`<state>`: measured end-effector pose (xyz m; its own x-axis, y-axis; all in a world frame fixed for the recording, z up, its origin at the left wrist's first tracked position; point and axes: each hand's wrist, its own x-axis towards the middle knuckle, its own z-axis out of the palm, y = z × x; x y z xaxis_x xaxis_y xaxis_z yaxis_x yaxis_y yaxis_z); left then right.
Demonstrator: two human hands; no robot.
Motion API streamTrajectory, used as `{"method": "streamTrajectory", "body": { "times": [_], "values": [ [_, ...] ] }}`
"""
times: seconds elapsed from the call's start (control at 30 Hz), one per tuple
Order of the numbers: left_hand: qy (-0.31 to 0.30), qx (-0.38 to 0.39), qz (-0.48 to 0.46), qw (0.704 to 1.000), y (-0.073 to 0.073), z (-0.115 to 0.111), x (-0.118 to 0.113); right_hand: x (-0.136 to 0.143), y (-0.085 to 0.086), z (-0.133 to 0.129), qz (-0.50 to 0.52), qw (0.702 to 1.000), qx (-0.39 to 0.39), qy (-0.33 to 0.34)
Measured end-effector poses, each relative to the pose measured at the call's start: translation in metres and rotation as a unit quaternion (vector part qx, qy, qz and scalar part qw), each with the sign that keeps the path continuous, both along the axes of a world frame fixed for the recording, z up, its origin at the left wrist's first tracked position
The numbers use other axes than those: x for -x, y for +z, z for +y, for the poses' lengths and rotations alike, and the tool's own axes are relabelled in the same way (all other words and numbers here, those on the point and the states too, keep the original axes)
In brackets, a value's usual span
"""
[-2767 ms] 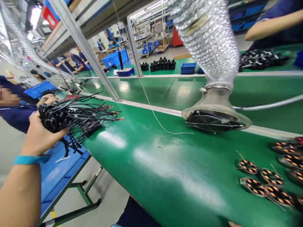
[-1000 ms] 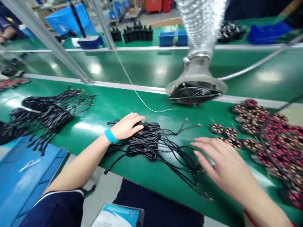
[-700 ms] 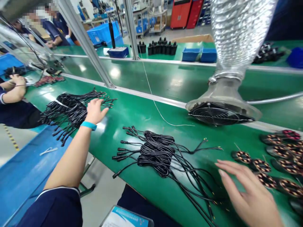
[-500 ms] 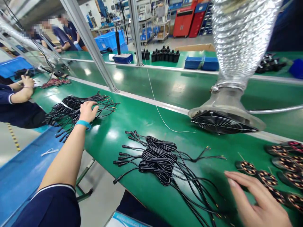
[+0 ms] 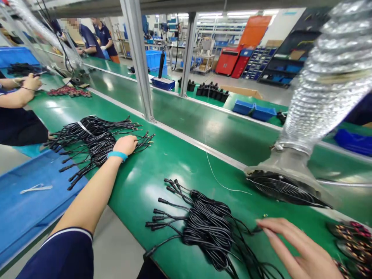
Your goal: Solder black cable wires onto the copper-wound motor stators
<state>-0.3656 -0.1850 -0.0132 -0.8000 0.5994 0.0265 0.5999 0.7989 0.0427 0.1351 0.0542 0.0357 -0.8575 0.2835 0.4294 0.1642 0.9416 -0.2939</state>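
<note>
Near cable bundle [image 5: 207, 228] lies at five o'clock, connectors [image 5: 162, 200] facing roughly nine — likely to keep ends sorted. Right hand [image 5: 299, 242], four o'clock: fingers bent at a lead [image 5: 252, 232], grip cannot be told. Left hand [image 5: 125, 144], nine o'clock: curled over the strapped bundle [image 5: 100, 147] — hold hidden; strap [image 5: 84, 128] presumably prevents spreading.

The left hand [image 5: 125, 145] is at banded cables [image 5: 100, 146], right hand [image 5: 299, 244] at nearer cables [image 5: 207, 228].
</note>
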Motion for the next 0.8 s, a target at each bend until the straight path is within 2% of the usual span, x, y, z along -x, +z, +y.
{"method": "streamTrajectory", "body": {
  "times": [0.07,0.13,0.23,0.3,0.4,0.5,0.67,0.8],
  "values": [
    [-0.019,0.002,0.021,1.000,-0.004,0.001,-0.006,0.052,0.030,-0.005,-0.027,0.997,0.003,0.073],
    [-0.037,0.002,0.035,0.999,-0.005,0.002,-0.010,0.107,0.051,-0.009,-0.084,0.988,0.027,0.123],
    [-0.057,-0.001,0.045,0.997,-0.004,0.002,-0.013,0.191,0.063,-0.013,-0.179,0.970,0.053,0.159],
    [-0.066,-0.006,0.045,0.997,-0.003,0.003,-0.013,0.246,0.061,-0.015,-0.233,0.954,0.077,0.176],
    [-0.083,-0.013,0.037,0.996,-0.003,0.001,-0.012,0.324,0.050,-0.021,-0.302,0.934,0.095,0.163],
    [-0.104,-0.021,0.024,0.994,-0.004,-0.001,-0.011,0.387,0.035,-0.032,-0.303,0.935,0.084,0.167],
    [-0.134,-0.039,-0.001,0.990,-0.006,-0.006,-0.011,0.453,0.015,-0.058,-0.258,0.946,0.042,0.193],
    [-0.140,-0.048,-0.013,0.989,-0.005,-0.006,-0.013,0.483,-0.001,-0.078,-0.304,0.925,0.001,0.228]
  ]
}}
